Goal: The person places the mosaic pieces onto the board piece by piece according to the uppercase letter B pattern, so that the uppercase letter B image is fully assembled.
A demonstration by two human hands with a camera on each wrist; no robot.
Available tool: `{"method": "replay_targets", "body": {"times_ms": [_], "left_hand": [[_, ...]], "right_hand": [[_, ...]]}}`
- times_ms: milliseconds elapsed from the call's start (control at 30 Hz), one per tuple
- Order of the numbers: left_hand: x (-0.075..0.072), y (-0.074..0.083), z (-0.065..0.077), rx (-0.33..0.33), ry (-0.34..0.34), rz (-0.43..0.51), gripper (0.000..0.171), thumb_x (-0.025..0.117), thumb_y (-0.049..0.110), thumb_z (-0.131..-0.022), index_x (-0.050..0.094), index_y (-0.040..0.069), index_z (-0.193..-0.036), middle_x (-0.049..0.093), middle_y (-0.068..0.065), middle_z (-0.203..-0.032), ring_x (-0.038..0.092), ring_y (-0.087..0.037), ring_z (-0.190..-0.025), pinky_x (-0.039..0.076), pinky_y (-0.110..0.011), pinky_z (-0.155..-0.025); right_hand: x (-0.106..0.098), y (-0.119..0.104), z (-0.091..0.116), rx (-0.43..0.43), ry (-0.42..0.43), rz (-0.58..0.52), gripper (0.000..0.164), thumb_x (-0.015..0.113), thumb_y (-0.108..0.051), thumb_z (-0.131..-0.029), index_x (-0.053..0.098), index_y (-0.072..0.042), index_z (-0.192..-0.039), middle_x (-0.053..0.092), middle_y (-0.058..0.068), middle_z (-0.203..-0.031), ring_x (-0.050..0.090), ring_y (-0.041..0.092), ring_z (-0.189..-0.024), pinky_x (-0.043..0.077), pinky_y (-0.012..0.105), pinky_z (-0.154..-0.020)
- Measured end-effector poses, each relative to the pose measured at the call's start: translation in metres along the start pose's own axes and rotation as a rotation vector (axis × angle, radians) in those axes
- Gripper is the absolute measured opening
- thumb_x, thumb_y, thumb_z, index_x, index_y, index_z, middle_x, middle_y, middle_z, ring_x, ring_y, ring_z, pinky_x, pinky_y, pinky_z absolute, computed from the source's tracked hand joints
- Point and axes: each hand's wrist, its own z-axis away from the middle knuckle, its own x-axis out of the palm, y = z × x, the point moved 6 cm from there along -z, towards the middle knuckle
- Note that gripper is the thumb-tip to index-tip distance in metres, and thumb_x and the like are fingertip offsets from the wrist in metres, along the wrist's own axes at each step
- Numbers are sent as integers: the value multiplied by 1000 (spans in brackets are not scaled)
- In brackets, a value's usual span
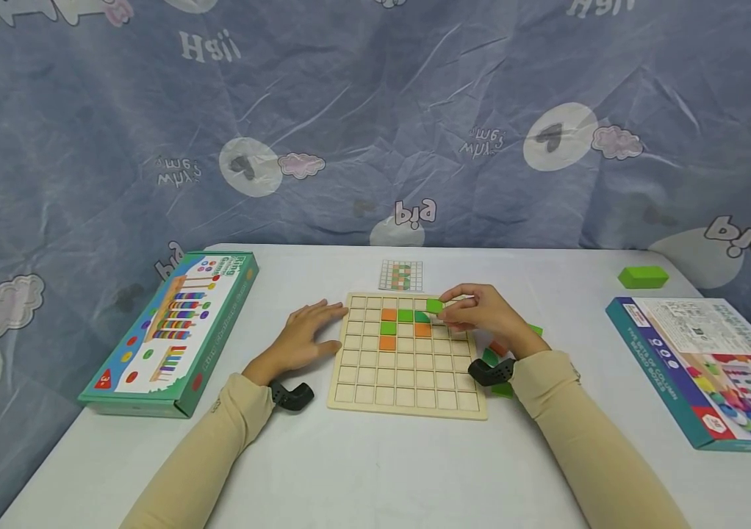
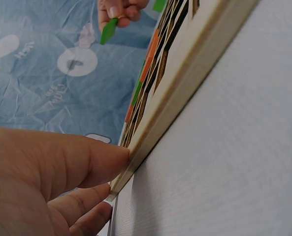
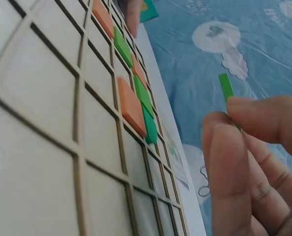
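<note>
Fingers (image 3: 229, 167) of our right hand (image 1: 489, 314) pinch a green tile (image 1: 434, 306) over the far side of the wooden board (image 1: 408, 397). Our left hand (image 1: 299, 342), its fingers extended, touches the board's left edge. Six orange and green tiles (image 1: 422, 330) fill far cells. Beyond, a pattern card (image 1: 401, 275) lies on the counter (image 1: 349, 470); we see a green box (image 1: 217, 330) left, a teal box (image 1: 726, 367) right.
</note>
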Motion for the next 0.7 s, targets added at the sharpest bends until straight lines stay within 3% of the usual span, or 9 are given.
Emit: {"method": "replay_targets", "body": {"times_ms": [300, 533, 700], "left_hand": [[0, 0, 0, -12, -9, 0, 68, 67, 24, -95, 53, 5, -159, 46, -17, -168, 28, -43, -161, 12, -66, -130], [0, -1, -1, -10, -9, 3, 68, 67, 25, -96, 53, 5, -159, 46, -17, -168, 27, -43, -161, 12, -67, -130], [1, -1, -2, -12, -10, -9, 69, 67, 25, -95, 53, 6, -159, 46, -17, -168, 28, -43, -162, 13, -66, -130]], "right_hand": [[20, 1, -4, -29, -6, 0, 39, 70, 1, -101, 59, 14, -136, 81, 16, -103, 79, 18, -91, 65, 37, -90], [34, -2, -5, -38, -31, -20, 35, 68, 4, -99, 60, 16, -131, 80, 12, -94, 79, 17, -87, 66, 33, -85], [43, -1, -7, -25, -48, 38, 33, 70, 1, -100, 62, 14, -130, 81, 15, -97, 78, 17, -87, 66, 33, -82]]}}
